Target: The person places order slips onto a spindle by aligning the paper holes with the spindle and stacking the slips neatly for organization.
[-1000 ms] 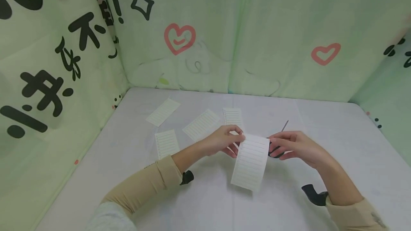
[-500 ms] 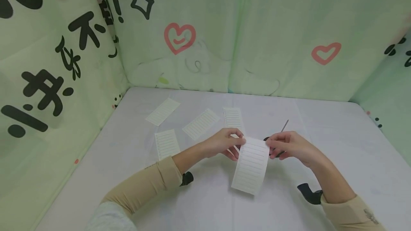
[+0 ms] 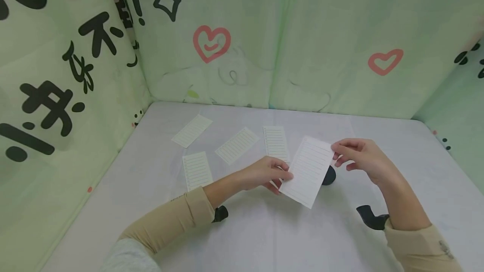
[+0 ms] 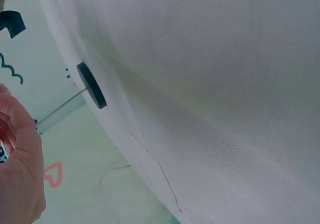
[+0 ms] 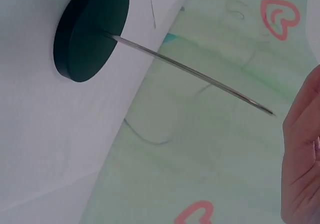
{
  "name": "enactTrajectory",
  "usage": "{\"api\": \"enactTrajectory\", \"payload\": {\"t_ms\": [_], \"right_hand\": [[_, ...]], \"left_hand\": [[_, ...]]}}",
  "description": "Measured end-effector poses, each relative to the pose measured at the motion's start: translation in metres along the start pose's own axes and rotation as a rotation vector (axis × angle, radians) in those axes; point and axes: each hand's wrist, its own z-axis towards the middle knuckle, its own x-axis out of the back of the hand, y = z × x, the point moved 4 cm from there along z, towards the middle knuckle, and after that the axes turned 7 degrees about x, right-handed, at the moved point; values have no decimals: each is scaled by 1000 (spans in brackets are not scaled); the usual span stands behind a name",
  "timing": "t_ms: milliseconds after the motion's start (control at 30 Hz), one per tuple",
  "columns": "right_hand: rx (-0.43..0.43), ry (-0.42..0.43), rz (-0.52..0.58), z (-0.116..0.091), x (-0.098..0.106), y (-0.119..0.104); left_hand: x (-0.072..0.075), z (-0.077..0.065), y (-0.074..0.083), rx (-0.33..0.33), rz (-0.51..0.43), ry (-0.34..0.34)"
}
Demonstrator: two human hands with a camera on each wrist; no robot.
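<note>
A white slip of paper [image 3: 308,171] with printed ruled lines is held between both hands, tilted above the table. My left hand [image 3: 262,175] pinches its lower left edge between thumb and fingers. At the upper right corner, my right hand [image 3: 363,160] pinches it with the fingertips. Behind the slip stands a bill spike; its round black base [image 3: 330,176] peeks out past the paper's right edge. The right wrist view shows its thin metal rod [image 5: 195,74] rising from the base to a bare point near my right hand. In the head view the rod is hidden.
Several similar lined slips lie on the white tabletop: one at the back left [image 3: 192,131], one in front of it [image 3: 197,170], one nearer the middle [image 3: 237,145] and one behind my left hand [image 3: 275,142]. A green printed curtain [image 3: 321,32] encloses the back and sides.
My right hand has moved up and to the right, lifting its end of the slip. The slip hung down toward me and now tilts flatter; the spike's rod has gone behind it.
</note>
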Motion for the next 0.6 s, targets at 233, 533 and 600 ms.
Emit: {"api": "enactTrajectory", "payload": {"t_ms": [233, 533, 600], "right_hand": [[-27, 54, -24, 6, 19, 6], [-78, 97, -54, 11, 28, 18], [-84, 98, -52, 12, 29, 19]], "left_hand": [[1, 0, 3, -23, -28, -12], [5, 7, 9, -71, -81, 64], [5, 8, 10, -74, -87, 85]]}}
